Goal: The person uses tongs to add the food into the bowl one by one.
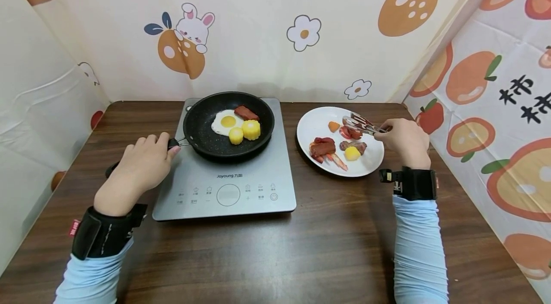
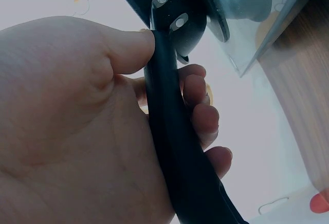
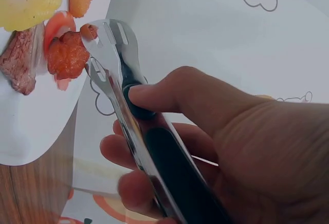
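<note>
My left hand grips the black handle of a frying pan, fingers curled under it and thumb along the top. The pan holds a fried egg, a reddish-brown meat slice and two yellow corn pieces. In my right hand are metal tongs with dark grip pads, their tips over the far right part of a white plate. A small reddish-brown piece shows right at the tong tips, close to a browned meat piece.
The pan stands on a silver induction cooker with touch controls at its front. Also on the plate are meat slices, a corn piece and an orange chunk. Printed cloth walls border the wooden table behind and at both sides.
</note>
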A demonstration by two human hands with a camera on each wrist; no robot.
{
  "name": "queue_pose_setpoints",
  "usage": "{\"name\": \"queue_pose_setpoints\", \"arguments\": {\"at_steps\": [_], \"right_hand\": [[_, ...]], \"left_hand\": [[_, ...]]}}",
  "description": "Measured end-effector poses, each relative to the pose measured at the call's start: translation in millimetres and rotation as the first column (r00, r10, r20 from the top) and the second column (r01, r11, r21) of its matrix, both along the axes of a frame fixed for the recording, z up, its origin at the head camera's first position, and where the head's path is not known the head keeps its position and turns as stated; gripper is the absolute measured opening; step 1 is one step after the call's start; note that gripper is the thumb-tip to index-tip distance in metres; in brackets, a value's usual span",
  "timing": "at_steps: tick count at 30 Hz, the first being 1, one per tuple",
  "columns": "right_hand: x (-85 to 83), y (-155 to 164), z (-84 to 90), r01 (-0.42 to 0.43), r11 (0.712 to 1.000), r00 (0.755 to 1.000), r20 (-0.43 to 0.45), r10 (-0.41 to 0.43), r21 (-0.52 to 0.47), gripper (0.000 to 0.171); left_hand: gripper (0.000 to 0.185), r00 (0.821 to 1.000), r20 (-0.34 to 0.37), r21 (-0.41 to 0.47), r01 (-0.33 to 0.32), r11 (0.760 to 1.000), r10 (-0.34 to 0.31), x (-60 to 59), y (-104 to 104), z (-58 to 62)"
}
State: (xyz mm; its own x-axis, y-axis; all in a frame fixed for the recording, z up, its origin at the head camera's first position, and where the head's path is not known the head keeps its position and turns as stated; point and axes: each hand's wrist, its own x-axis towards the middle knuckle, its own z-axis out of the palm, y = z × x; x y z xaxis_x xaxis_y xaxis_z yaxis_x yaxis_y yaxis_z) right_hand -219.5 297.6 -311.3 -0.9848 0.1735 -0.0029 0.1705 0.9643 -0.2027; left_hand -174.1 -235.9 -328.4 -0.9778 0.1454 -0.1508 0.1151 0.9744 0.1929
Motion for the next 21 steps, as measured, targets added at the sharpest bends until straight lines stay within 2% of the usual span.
{"name": "queue_pose_setpoints", "arguments": {"at_steps": [5, 11, 15, 21], "right_hand": [[-2.1, -0.2, -1.4, 0.051, 0.998, 0.999, -0.009, -0.051, -0.023, 0.035], [-1.6, 0.9, 2.4, 0.115, 0.993, 0.992, 0.044, -0.114, -0.014, 0.051], [0.1, 2.3, 4.1, 0.101, 0.995, 0.991, 0.085, -0.100, -0.003, 0.052], [1.3, 2.8, 3.4, 0.037, 0.999, 0.992, 0.122, -0.037, 0.002, 0.042]], "left_hand": [[0.054, 1.000, -0.005, 0.003, -0.001, 1.000, 0.001, 0.4, 0.2, -0.2], [0.053, 1.000, -0.002, -0.002, 0.000, 1.000, 0.000, -0.1, 0.5, 0.1], [0.054, 1.000, 0.002, -0.004, -0.003, 1.000, 0.003, -0.5, 0.6, 0.2], [0.054, 1.000, 0.007, 0.000, -0.006, 1.000, 0.006, -0.1, 0.4, -0.5]]}}
